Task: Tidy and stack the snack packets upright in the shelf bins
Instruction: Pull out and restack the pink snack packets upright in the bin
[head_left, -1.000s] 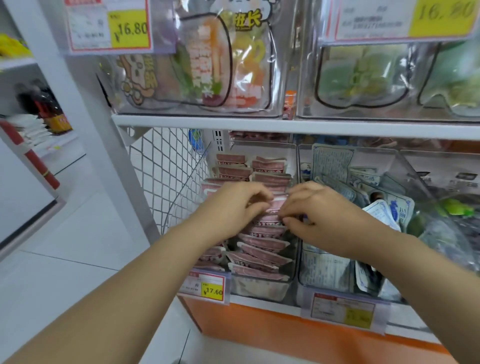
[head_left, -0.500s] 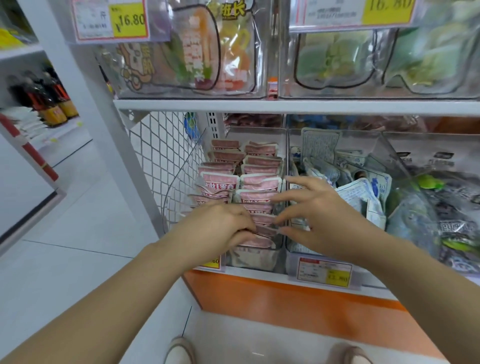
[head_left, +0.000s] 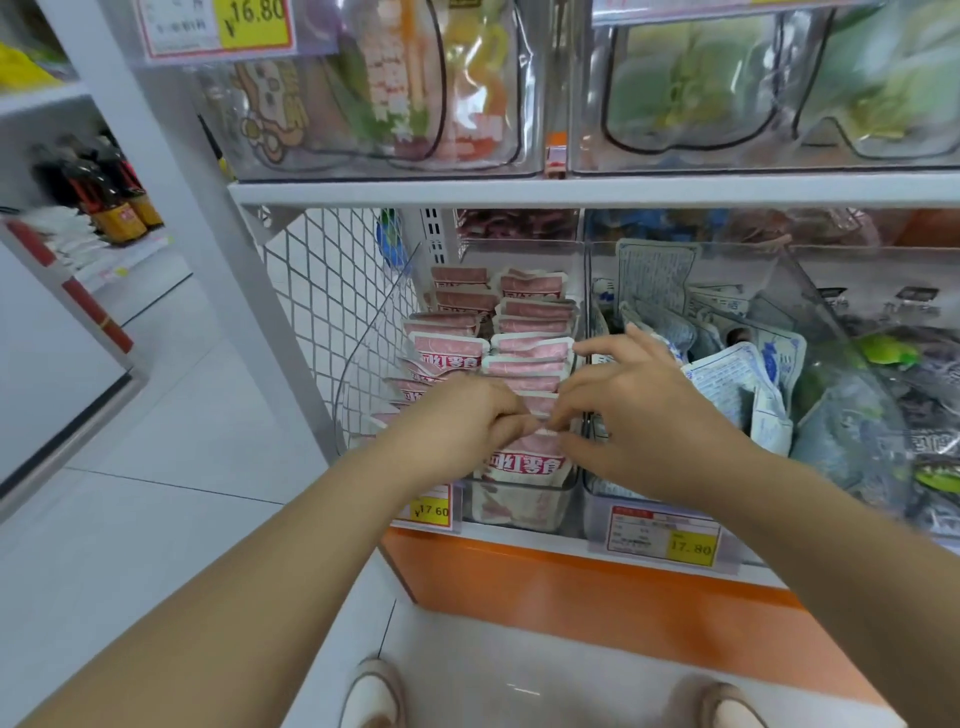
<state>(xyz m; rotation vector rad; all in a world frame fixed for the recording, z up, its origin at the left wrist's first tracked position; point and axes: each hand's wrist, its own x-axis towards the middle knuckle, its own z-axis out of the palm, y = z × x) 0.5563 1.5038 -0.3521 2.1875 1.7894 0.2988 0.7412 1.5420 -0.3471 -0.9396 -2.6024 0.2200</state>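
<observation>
The front pink-and-white snack packet (head_left: 524, 465), printed with the red characters 红零食, stands upright against the front wall of the clear plastic bin (head_left: 519, 512) at the shelf's front edge, with rows of like packets (head_left: 530, 345) behind it. Yellow price tags read ¥17.60 (head_left: 431, 511) below this bin, 17.80 (head_left: 691, 545) under the neighbouring bin and 16.80 (head_left: 254, 15) on the shelf above. A white wire mesh panel (head_left: 332, 291) closes the left side; loose blue-and-white packets (head_left: 743, 374) crowd the right. The left hand (head_left: 462, 421), fingers curled, and the right hand (head_left: 639, 415), outer fingers spread, meet and pinch the front packet's top edge.
</observation>
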